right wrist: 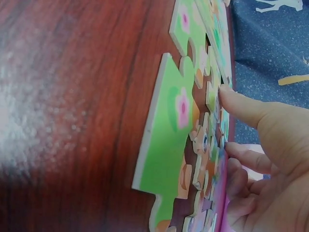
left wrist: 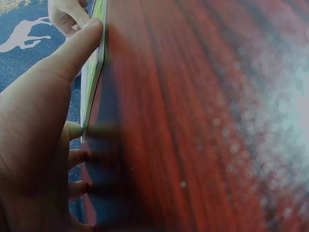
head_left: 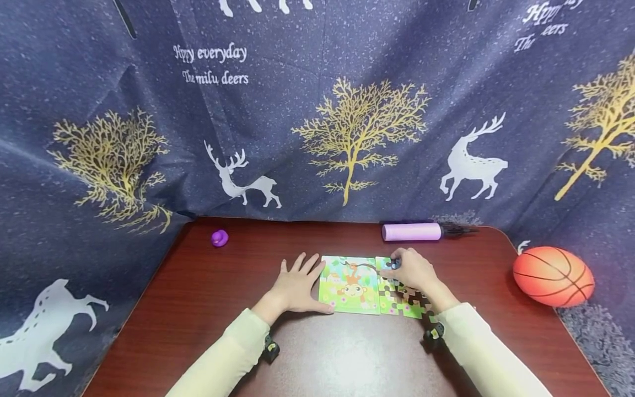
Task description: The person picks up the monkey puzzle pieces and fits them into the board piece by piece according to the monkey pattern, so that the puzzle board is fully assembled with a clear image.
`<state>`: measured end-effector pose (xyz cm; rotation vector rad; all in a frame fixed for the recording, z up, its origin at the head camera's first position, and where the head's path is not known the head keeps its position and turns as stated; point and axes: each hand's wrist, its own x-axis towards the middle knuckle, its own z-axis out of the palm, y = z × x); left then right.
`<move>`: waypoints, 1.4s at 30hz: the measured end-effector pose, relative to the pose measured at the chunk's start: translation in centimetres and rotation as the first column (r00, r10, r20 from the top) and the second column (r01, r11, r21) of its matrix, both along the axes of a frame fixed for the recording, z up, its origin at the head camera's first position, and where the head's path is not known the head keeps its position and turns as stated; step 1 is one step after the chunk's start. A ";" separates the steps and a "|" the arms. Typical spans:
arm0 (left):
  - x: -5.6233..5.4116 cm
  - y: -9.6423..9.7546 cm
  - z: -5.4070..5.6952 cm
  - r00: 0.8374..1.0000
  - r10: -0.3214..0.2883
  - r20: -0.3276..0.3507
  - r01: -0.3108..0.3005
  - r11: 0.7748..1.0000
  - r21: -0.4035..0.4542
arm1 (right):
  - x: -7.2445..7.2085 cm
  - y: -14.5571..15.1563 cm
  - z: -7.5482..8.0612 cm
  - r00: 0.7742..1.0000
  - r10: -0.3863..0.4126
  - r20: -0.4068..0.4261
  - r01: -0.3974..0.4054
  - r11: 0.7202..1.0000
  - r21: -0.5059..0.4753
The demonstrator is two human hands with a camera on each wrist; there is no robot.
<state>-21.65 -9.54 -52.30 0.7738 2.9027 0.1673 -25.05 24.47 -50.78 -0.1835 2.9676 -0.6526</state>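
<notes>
My left hand (head_left: 297, 286) lies with its fingers spread along the left side of a square monkey picture board (head_left: 351, 303). Its thumb (left wrist: 94, 31) touches the board's near left corner. Directly right of the board lies a partly joined jigsaw puzzle (head_left: 392, 306) in matching colours, with gaps between some pieces. Over the puzzle's far part my right hand (head_left: 415, 271) bends down, thumb and index finger at either side of a bluish puzzle piece (head_left: 395, 264). In the right wrist view, green flower pieces (right wrist: 166, 125) lie nearest the camera; the other right fingers curl in.
At the back right of the table lies a lilac hand pump (head_left: 412, 232) with a black end. A purple rubber duck (head_left: 220, 238) sits at the back left. An orange basketball (head_left: 553, 275) is at the right edge. A dark patterned cloth (head_left: 278, 121) hangs behind.
</notes>
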 end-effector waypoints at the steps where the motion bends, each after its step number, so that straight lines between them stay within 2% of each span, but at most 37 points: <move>1: 0.0 0.0 0.0 1.000 0.001 0.002 -0.001 1.000 -0.001 | 0.0 0.0 0.1 1.000 0.003 0.001 -0.003 1.000 -0.002; 9: 0.0 0.0 0.1 1.000 0.003 0.016 -0.003 1.000 0.006 | -0.1 -0.2 0.5 1.000 0.002 0.018 -0.002 1.000 -0.012; 21: -0.2 0.0 -0.1 1.000 0.003 0.019 -0.003 1.000 -0.005 | 0.7 -0.6 0.3 0.998 -0.051 -0.040 0.047 0.995 -0.092; 25: -0.1 0.0 0.0 1.000 0.000 0.014 0.000 1.000 0.015 | 0.9 -0.7 0.3 0.997 -0.045 -0.060 0.038 0.993 -0.111; 31: -0.3 0.1 -0.2 1.000 0.004 0.030 -0.004 1.000 -0.020 | 0.9 -0.3 0.4 0.993 -0.019 -0.114 0.004 0.992 -0.129; 35: -0.5 0.1 -0.5 1.000 0.006 0.026 -0.005 1.000 -0.024 | 0.7 -0.1 0.6 0.993 0.008 -0.121 -0.026 0.988 -0.151; 42: -0.4 0.0 -0.3 1.000 0.002 0.030 -0.002 1.000 -0.010 | 0.5 -0.4 1.0 0.989 -0.021 -0.144 -0.015 0.970 -0.242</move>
